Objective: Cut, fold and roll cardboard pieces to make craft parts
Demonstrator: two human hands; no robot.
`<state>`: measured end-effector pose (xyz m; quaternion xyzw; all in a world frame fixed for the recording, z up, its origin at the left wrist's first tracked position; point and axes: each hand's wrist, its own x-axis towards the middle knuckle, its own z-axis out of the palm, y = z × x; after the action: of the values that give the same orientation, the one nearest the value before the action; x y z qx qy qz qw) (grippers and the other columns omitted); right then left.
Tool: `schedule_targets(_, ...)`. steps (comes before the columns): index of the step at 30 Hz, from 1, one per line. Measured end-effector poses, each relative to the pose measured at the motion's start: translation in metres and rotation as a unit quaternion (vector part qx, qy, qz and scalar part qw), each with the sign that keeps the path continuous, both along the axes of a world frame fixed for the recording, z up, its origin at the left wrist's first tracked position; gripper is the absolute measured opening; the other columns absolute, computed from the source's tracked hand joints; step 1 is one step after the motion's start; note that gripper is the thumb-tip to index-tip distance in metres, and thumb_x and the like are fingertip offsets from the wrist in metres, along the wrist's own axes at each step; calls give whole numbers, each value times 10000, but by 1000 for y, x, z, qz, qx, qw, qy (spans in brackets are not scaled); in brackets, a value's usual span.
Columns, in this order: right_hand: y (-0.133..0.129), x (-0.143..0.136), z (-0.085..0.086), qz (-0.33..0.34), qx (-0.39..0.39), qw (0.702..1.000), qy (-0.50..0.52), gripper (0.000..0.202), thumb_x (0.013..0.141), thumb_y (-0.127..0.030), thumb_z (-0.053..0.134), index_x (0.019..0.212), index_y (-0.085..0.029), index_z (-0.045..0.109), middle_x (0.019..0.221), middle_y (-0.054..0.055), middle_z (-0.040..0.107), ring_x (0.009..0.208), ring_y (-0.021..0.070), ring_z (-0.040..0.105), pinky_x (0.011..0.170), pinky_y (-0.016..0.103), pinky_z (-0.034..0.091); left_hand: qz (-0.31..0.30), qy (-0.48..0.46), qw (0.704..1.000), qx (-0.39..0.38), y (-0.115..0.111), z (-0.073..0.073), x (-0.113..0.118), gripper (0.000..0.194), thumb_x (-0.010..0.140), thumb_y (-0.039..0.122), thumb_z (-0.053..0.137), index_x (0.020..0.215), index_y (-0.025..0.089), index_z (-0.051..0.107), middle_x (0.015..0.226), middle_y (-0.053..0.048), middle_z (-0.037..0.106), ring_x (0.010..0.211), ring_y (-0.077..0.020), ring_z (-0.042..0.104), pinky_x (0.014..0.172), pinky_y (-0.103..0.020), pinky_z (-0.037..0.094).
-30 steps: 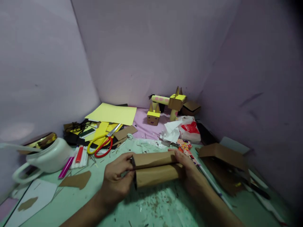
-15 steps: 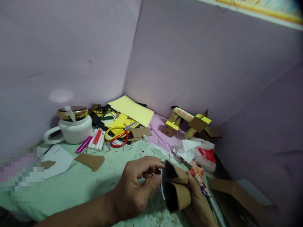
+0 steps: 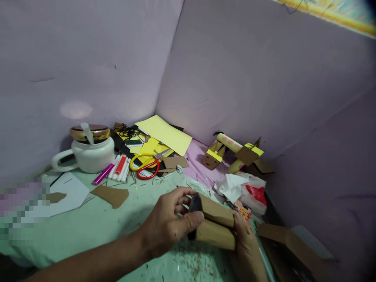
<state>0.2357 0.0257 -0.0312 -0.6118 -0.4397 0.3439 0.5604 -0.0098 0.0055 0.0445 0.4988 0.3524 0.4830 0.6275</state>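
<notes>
A folded brown cardboard piece (image 3: 216, 235) with two rounded, tube-like sections and a dark inside lies between my hands, above the green tabletop. My left hand (image 3: 173, 221) pinches its near-left end, thumb on the outside at the lower section and fingers behind the dark edge. At the opposite end, my right hand (image 3: 246, 243) grips the cardboard with its thumb on top; the other fingers are mostly hidden beneath. Small brown scraps are scattered on the table under the piece.
Red-and-yellow-handled scissors (image 3: 149, 164), markers (image 3: 119, 168) and yellow paper (image 3: 166, 135) lie toward the back. A white mug (image 3: 92, 154) stands at left, near a cardboard cutout (image 3: 111, 195). A cardboard animal figure (image 3: 213, 158), a plastic bag (image 3: 254, 194) and an open box (image 3: 282, 235) are at right.
The cardboard piece has turned so its outer side shows more and its dark opening less. My left thumb has moved onto its outside, and the left fingers now wrap its end.
</notes>
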Motion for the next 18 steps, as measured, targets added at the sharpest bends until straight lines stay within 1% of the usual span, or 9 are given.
schedule_targets(2,-3,-2,6,-50,-27,995,-78,410,646,-529,672,892,-201,676,910,59,693,888,296,610,716,358,475,8,94,996,6,1,0,0,609,721,501,622,1211,168,480,990,-90,628,899,-267,596,749,-360,458)
schedule_targets(3,-5,-6,11,-70,-43,991,-110,439,638,-547,667,899,-193,668,905,60,689,872,293,605,712,355,468,24,154,988,12,2,0,1,606,745,524,583,1229,179,468,947,-79,631,857,-265,593,722,-360,446)
schedule_targets(5,-11,-18,21,-77,-68,984,-145,488,632,-577,653,917,-181,649,881,59,682,841,284,598,711,347,456,65,261,963,30,3,-1,3,519,816,528,475,1214,196,469,851,-53,621,783,-252,571,687,-350,408)
schedule_targets(6,-13,-25,26,-66,-73,984,-150,496,633,-593,641,903,-177,640,852,56,680,825,278,598,711,342,454,85,293,951,38,4,-3,5,452,848,506,428,1178,202,474,816,-40,611,761,-243,558,679,-340,391)
schedule_targets(8,-18,-37,34,-37,-73,984,-156,486,657,-614,596,872,-179,620,807,47,669,806,267,595,720,335,448,120,313,941,54,7,-7,9,306,892,452,362,1042,217,490,776,-13,584,741,-221,539,671,-315,366)
schedule_targets(10,-20,-44,39,-30,-74,983,-163,474,660,-625,570,839,-187,599,780,38,652,789,259,586,726,334,441,137,303,941,65,11,-13,12,237,914,419,330,888,231,471,736,16,547,715,-195,523,659,-289,356)
schedule_targets(13,-20,-47,41,-33,-80,985,-150,465,626,-624,591,812,-199,577,744,23,627,745,245,575,696,324,442,142,302,940,65,17,-20,14,258,930,414,304,787,241,433,668,45,489,659,-172,494,626,-271,342)
schedule_targets(18,-18,-43,37,10,-87,990,-106,428,678,-610,567,812,-204,576,672,-5,596,662,211,552,618,292,432,154,331,930,52,20,-25,16,308,932,453,290,738,245,409,629,52,457,633,-172,472,608,-275,328)
